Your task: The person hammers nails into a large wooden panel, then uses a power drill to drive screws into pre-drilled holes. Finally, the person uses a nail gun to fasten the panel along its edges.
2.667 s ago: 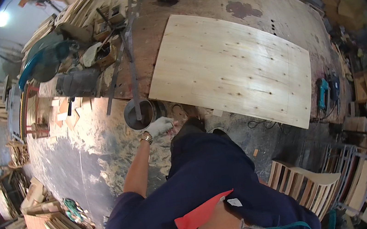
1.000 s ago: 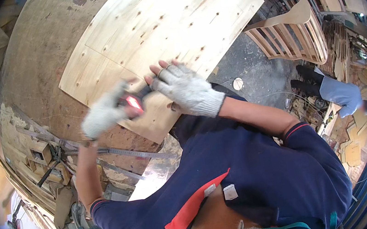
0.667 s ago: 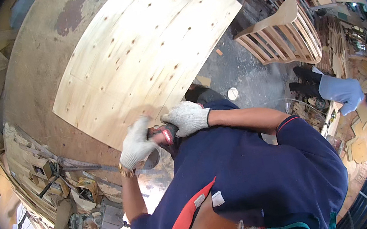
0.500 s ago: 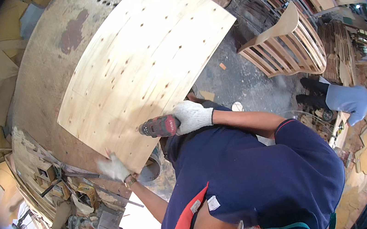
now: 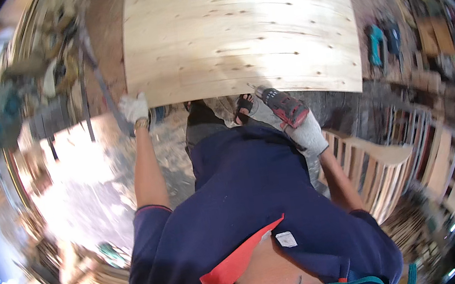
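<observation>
A: Plywood panel (image 5: pixel 239 34) lies flat on the surface; we see, in the head view, the gloved left hand (image 5: pixel 134 108) at its near left corner, fingers clenched on the edge.

B: We note the right hand (image 5: pixel 308 131), gloved, fingers grasping a red and black drill (image 5: pixel 283 106), its bit at the panel's near edge.

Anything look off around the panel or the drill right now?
Nothing damaged. The panel lies flat; the left hand is at its near corner and the right hand holds the drill at its near edge. Wood scraps litter the floor below.
</observation>
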`<state>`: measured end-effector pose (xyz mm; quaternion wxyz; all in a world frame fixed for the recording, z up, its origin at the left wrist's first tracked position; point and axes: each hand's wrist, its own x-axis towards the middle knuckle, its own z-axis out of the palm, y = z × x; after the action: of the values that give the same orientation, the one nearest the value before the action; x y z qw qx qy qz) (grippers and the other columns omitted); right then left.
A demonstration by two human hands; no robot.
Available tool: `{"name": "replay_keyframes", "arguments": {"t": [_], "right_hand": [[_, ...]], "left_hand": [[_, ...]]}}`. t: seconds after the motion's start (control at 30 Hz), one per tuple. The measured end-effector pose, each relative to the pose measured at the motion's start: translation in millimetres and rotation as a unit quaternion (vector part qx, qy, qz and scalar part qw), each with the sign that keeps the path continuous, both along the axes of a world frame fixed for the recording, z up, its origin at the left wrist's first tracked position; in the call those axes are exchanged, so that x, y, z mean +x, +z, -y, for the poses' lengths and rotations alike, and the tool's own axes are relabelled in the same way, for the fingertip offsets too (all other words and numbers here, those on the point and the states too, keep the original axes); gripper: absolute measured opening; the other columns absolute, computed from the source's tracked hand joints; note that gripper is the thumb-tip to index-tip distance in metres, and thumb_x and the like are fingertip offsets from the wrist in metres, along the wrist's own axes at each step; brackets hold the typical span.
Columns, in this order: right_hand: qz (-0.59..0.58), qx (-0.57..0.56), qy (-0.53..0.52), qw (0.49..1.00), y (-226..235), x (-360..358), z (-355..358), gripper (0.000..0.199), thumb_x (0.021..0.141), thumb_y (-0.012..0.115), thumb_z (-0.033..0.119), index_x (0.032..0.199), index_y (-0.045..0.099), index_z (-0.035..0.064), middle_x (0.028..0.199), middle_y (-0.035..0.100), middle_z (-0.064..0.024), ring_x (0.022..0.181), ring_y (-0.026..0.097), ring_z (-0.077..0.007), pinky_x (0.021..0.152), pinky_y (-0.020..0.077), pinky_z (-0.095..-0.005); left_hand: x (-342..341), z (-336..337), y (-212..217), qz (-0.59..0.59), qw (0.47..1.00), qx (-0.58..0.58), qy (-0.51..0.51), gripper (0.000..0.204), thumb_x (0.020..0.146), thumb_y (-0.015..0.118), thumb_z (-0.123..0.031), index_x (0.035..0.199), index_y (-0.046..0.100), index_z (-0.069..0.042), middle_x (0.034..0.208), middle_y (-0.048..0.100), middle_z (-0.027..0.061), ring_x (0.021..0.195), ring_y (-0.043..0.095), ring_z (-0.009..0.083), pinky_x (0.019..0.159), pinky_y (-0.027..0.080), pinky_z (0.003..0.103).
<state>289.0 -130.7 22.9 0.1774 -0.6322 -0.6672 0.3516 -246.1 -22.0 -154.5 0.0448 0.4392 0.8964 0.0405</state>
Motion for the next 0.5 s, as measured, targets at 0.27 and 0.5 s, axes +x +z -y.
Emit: {"name": "replay_keyframes", "arguments": {"t": [0.27,0.5], "right_hand": [[0.067,-0.198,0.056,0.976,32.9,-67.7,-24.3,0.059,0.076,0.082,0.027,0.129,0.069,0.0055,0.099,0.077,-0.0202,0.097,0.074,-0.038,0.079,0.058,-0.0421],[0.17,-0.222,0.079,0.957,40.5,-132.2,-54.1,0.041,0.078,0.078,0.032,0.102,0.072,-0.0008,0.091,0.076,-0.0213,0.089,0.074,-0.04,0.076,0.058,-0.0455]], "left_hand": [[83.3,101.2,25.8,0.087,0.992,0.085,0.018,0.071,0.089,0.071,-0.061,0.119,0.055,0.001,0.112,0.06,0.0249,0.105,0.062,0.049,0.09,0.051,0.058],[62.0,53.3,39.0,0.293,0.951,-0.042,0.092,0.096,0.081,0.071,-0.077,0.116,0.06,0.012,0.104,0.072,0.0337,0.1,0.071,0.0463,0.084,0.056,0.052]]}}
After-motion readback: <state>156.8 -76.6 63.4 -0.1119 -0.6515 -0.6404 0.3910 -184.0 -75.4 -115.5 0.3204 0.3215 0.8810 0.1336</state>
